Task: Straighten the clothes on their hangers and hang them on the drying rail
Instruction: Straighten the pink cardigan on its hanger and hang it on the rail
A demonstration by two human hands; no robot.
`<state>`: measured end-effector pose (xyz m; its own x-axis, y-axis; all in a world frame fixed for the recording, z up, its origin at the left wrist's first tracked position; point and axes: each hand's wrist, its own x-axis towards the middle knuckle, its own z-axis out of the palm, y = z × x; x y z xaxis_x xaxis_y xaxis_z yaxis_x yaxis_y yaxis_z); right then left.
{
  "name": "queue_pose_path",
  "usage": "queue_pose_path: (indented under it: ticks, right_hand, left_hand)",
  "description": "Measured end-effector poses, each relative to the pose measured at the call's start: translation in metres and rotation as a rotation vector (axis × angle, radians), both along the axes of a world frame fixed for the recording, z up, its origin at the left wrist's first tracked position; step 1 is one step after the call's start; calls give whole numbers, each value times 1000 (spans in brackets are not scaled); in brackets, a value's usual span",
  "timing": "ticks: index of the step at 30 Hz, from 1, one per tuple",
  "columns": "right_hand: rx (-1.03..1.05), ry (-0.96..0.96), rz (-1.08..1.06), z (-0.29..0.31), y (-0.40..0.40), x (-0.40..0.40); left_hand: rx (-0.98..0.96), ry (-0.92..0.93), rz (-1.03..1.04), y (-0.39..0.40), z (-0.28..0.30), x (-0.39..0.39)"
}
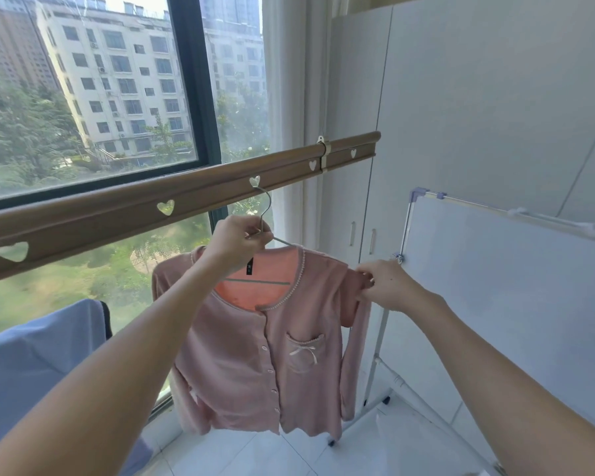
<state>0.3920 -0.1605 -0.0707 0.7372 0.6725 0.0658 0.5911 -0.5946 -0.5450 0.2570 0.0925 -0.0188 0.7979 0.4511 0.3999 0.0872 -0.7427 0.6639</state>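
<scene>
A pink buttoned cardigan (255, 355) with a small bow pocket hangs on a thin metal hanger (265, 207). The hanger's hook sits in a heart-shaped hole of the brown drying rail (124, 218), which runs from lower left to upper right across the window. My left hand (236, 240) grips the hanger's neck just below the hook. My right hand (387, 285) pinches the cardigan's right shoulder and sleeve top. The cardigan's left sleeve hangs behind my left forearm.
A whiteboard on a wheeled stand (495, 269) leans at the right, close to the cardigan. White cabinets (461, 115) fill the back right. A blue garment (38, 365) drapes over something at the lower left. A large window (83, 97) lies behind the rail.
</scene>
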Motion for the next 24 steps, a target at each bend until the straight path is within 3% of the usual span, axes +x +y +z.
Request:
queue_pose_path:
  ticks: [10, 16, 22, 24]
  right_hand:
    - [-132, -185, -193, -7, -8, 20]
    - [-166, -147, -383, -14, -43, 29]
    - [-324, 28, -265, -27, -48, 21]
    - [-250, 88, -150, -15, -38, 13]
  left_hand:
    - [-1, 12, -6, -8, 3, 2]
    - [-31, 17, 8, -6, 3, 0]
    - [-21, 5, -14, -14, 4, 6]
    - [-20, 9, -18, -16, 5, 8]
